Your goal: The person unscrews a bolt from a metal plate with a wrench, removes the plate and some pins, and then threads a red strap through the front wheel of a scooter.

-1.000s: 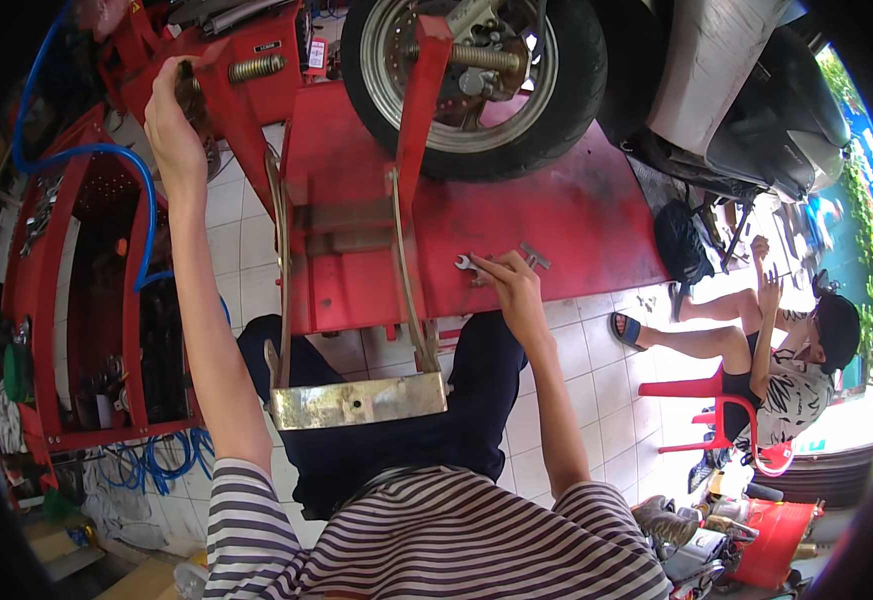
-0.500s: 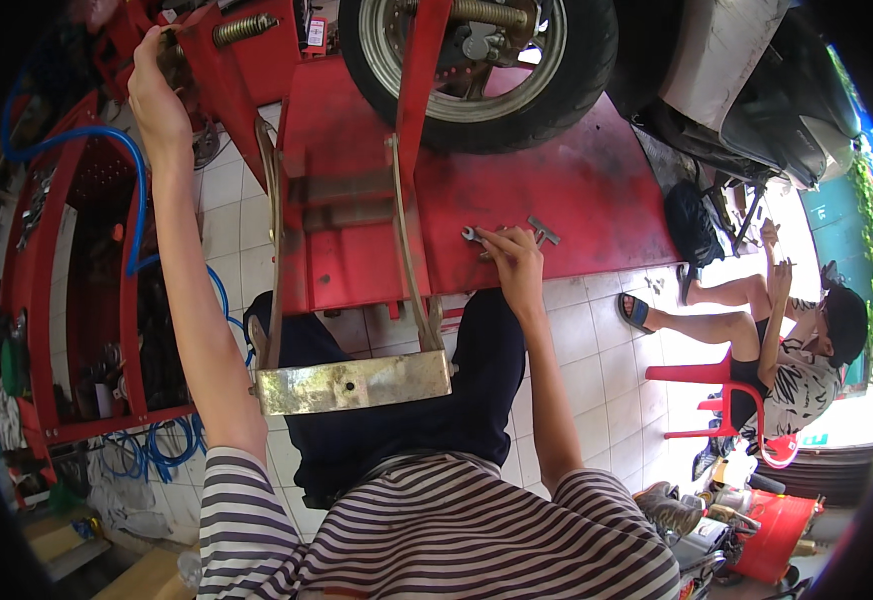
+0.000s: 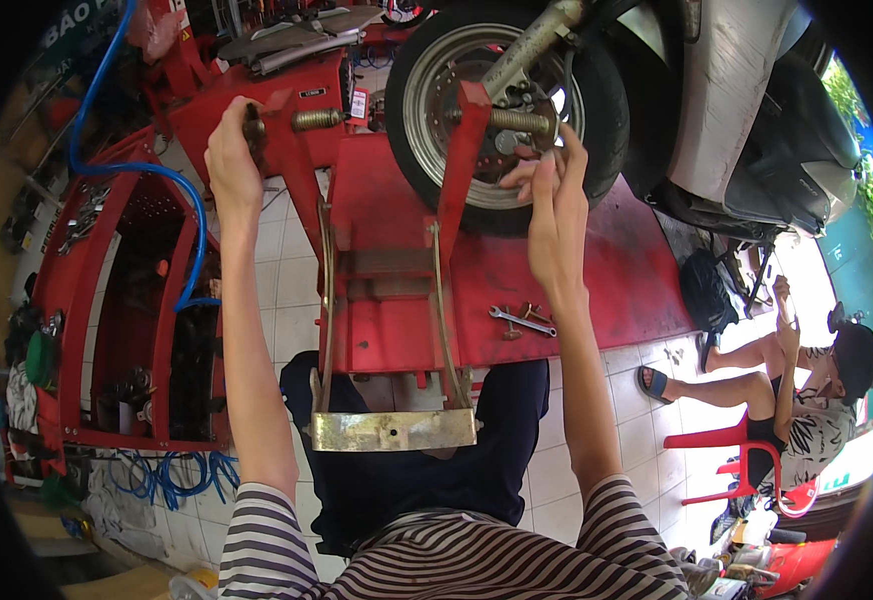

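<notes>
My left hand has its fingers wrapped round a metal knob at the left post of a red stand, from which a threaded bolt sticks inward. My right hand is raised at the scooter's front wheel, its fingers bent but apart beside the end of another threaded bolt on the right post; it holds nothing visible. A wrench and small metal pieces lie on the red platform below that hand. A metal bracket hangs from the stand over my legs.
The scooter body stands at upper right. A red tool cart with a blue hose is at left. A seated person on a red plastic chair is at right, with assorted gear below.
My right hand has let go of the wrench, left it on the platform and moved up to the bolt by the wheel. The view has shifted, so the scene sits lower.
</notes>
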### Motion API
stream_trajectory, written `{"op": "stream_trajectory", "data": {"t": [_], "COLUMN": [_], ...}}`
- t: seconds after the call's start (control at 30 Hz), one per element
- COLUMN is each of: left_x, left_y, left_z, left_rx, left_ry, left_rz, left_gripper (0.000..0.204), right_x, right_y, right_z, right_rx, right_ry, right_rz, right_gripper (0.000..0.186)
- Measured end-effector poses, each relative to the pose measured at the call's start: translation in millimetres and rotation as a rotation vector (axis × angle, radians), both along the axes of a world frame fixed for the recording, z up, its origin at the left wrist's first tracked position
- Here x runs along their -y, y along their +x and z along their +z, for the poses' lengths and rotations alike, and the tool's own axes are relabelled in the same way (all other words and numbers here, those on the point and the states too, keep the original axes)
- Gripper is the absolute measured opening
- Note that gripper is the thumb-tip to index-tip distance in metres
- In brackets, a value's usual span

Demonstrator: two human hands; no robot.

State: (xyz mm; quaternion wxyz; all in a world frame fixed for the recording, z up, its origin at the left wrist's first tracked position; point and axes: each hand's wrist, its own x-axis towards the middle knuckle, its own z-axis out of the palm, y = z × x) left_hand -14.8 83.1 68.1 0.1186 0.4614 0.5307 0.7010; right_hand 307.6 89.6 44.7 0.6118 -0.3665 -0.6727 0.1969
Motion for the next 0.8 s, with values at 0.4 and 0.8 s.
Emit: {"op": "stream_trajectory", "data": {"t": [0.4, 0.8], "left_x": [13, 6], "left_y": [5, 1], "left_z": [14, 3], "left_rx": [-0.106, -0.033], "left_ry": [-0.145, -0.08], "left_rz": [0.069, 0.068], "left_gripper": [0.048, 0.05], "right_x": [-38, -36], "right_y": [5, 8], "right_z": [29, 40], "right_rx": [0.057, 0.088], "right_ry": [0.007, -0.081], "right_rz": [0.032, 0.132], "right_gripper": [0.028, 0.027]}}
